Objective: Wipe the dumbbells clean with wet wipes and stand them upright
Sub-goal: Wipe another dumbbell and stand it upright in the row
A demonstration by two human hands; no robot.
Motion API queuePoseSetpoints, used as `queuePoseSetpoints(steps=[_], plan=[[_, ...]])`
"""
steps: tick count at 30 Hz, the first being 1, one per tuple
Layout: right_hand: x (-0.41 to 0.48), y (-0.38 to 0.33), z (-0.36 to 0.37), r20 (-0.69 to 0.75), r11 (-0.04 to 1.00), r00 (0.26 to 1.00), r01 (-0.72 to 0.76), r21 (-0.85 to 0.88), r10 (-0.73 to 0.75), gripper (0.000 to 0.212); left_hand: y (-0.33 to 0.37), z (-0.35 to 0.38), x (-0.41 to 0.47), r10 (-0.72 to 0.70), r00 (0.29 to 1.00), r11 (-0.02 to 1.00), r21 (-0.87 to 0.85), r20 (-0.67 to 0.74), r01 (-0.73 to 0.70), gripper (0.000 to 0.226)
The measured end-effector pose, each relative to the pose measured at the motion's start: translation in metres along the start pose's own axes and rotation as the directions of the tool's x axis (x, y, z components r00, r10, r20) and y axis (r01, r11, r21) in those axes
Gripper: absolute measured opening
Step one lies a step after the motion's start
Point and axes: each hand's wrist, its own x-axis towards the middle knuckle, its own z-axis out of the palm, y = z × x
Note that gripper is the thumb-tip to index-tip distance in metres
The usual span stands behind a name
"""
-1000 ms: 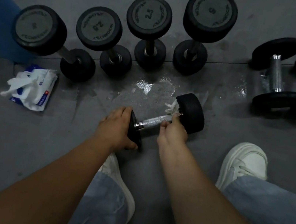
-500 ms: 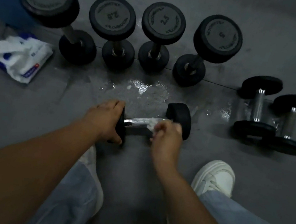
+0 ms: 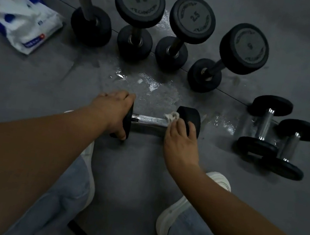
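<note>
The small black-headed dumbbell with a knurled chrome handle [image 3: 149, 119] lies on its side on the grey rubber floor [image 3: 33, 89], just ahead of the person's knees. The left hand [image 3: 113, 111] is clamped over its left head, fingers and thumb curled round the rim, pinning it against rolling. The right hand [image 3: 181, 143] pinches a crumpled white wet wipe [image 3: 171, 117] against the handle where it meets the right head. By its build the dumbbell looks rigid, dense for its size and apt to roll on its round heads. The wet chrome is probably slick, so the rubber heads seem the surer hold for tipping it on end. Just beyond the two hands a shiny wet patch [image 3: 147, 82] spreads over the floor. Farther beyond it, four black round-headed dumbbells [image 3: 139, 4] stand on end in a row, the rightmost appearing to lean in this wide view. Well to the right of the right hand, two short black-and-chrome dumbbells [image 3: 265, 129] lie side by side, not yet upright. Far out past the left hand sits an open white-and-blue pack of wipes [image 3: 29, 34], a sheet pulled from its top. Nearer than the grip, white shoes [image 3: 219, 180] and pale blue jeans [image 3: 53, 202] show beneath the forearms.
</note>
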Motion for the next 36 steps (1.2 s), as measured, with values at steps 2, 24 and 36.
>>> queuePoseSetpoints(steps=[2,24,36], plan=[[0.002,0.004,-0.003,-0.049,0.999,0.999,0.002,0.043,0.0,0.05,0.0,0.0,0.0,-0.002,1.0,1.0,0.0,0.0,0.002,0.134],[0.029,0.007,-0.022,-0.05,0.995,0.999,0.005,0.095,-0.001,0.024,-0.002,-0.002,0.006,0.004,1.0,1.0,-0.005,0.01,-0.004,0.133],[0.025,-0.028,-0.012,0.097,0.84,0.953,-0.299,0.453,0.286,0.05,-0.005,-0.002,0.008,0.014,1.0,0.999,-0.031,0.026,-0.014,0.133]])
